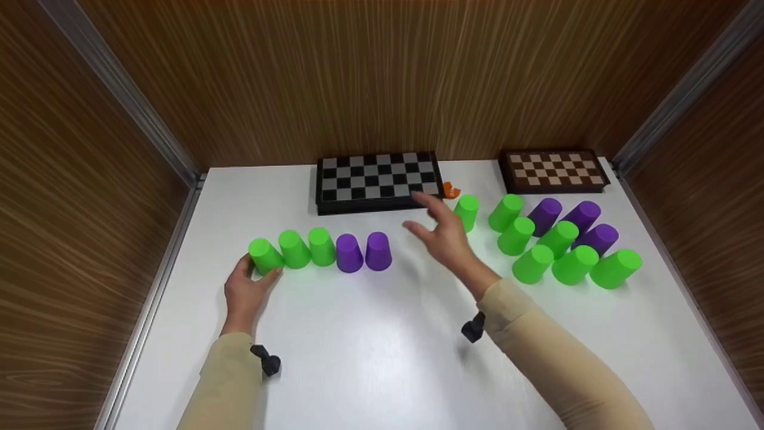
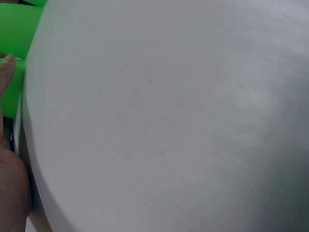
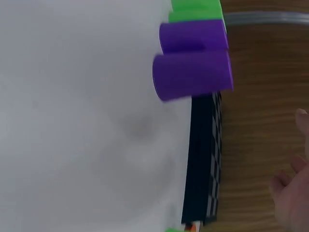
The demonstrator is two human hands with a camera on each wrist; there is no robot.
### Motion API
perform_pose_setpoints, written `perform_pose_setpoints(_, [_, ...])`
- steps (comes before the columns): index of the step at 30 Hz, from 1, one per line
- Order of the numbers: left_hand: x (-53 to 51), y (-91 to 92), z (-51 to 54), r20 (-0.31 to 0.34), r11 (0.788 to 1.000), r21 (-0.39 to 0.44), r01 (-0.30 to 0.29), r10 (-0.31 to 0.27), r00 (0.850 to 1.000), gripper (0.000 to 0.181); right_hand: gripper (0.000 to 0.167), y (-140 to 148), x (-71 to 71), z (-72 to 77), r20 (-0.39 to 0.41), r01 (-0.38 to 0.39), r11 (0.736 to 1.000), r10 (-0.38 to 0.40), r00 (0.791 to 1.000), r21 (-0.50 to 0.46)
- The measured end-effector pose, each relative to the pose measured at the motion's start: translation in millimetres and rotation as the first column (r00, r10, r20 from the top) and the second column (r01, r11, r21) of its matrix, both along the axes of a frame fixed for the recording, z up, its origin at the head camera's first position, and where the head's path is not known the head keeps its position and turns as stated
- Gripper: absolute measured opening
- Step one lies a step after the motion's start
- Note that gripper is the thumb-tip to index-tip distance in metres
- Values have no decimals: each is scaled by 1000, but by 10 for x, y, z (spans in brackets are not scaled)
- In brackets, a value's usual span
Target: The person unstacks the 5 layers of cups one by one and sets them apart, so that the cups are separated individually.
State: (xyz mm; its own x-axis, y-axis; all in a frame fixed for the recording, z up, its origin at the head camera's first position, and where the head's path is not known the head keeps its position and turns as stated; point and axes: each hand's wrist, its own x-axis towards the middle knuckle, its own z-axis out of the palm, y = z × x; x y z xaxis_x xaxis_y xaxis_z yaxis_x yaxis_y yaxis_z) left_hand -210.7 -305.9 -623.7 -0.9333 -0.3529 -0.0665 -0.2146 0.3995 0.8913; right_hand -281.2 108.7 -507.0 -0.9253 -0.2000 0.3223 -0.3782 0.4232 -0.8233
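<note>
A row of upside-down cups stands on the left half of the white table. From the left it has a green cup (image 1: 266, 257), two more green cups (image 1: 295, 249) and two purple cups (image 1: 378, 252). My left hand (image 1: 243, 294) grips the leftmost green cup, thumb on its near right side and fingers round its left. In the left wrist view that green cup (image 2: 10, 92) shows only at the left edge. My right hand (image 1: 446, 236) is held above the table with thumb and fingers spread, nothing between them. It partly covers a single green cup (image 1: 468, 210).
Several green (image 1: 575, 264) and purple cups (image 1: 598, 240) stand grouped on the right. A black-and-grey chessboard box (image 1: 377, 179) lies at the back middle, an orange piece (image 1: 451, 190) beside it. A brown chessboard (image 1: 555, 170) lies back right. Wood-grain walls (image 1: 382, 77) enclose the table.
</note>
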Motion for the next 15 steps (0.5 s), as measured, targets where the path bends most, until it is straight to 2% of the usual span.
perform_pose_setpoints(7, [-4,-16,-14,-1,1000,10,5,-5,1000,79,65,-359,110,-209,143,-81,996,77,987,23])
perform_pose_setpoints(11, [1,-15,-14,-6,1000,10,9,-9,1000,79,67,-487,147,-361,226,-76,997,72,971,8])
perform_pose_setpoints(15, [9,-16,-17,-9,1000,11,9,-9,1000,79,71,-562,172,-503,267,-56,998,58,962,-14])
